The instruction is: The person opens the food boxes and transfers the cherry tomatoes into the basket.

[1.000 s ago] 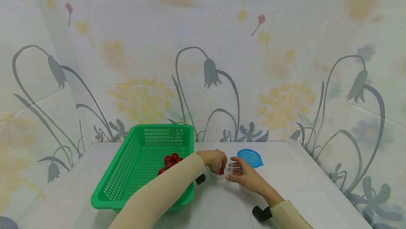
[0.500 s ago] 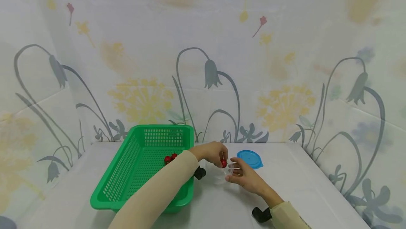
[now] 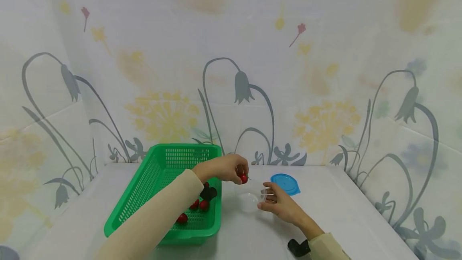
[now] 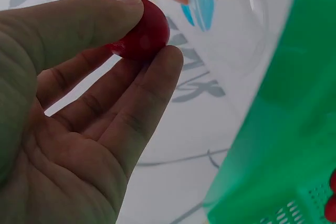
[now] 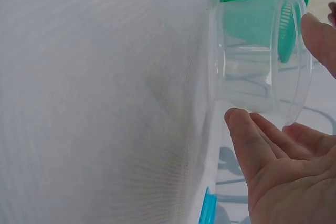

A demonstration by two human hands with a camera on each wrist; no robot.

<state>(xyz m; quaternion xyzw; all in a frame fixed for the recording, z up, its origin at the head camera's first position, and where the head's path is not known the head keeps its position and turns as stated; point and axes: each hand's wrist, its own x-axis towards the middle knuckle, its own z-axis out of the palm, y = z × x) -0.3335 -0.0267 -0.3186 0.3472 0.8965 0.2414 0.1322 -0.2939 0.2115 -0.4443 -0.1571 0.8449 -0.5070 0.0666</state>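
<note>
My left hand (image 3: 231, 168) pinches a small round red fruit (image 4: 146, 32) with a thin stem between thumb and fingertips. It is raised just left of a clear plastic tub (image 5: 249, 51), near the right rim of the green basket (image 3: 126, 202). On the tub's right side, my right hand (image 3: 283, 206) has its fingers and thumb curved round the wall and rim. The tub stands upright on the table, and no fruit shows in it. Several more red fruits (image 3: 204, 205) lie in the basket, partly hidden by the left arm.
A blue lid (image 3: 286, 184) lies flat on the white table (image 3: 346, 200) behind the right hand. Black wrist-worn devices (image 3: 298, 248) sit by both wrists. A patterned cloth (image 3: 317, 71) rises behind the table.
My left hand has lifted the red fruit up out of the tub and carried it left toward the basket. My right hand has stayed at the tub.
</note>
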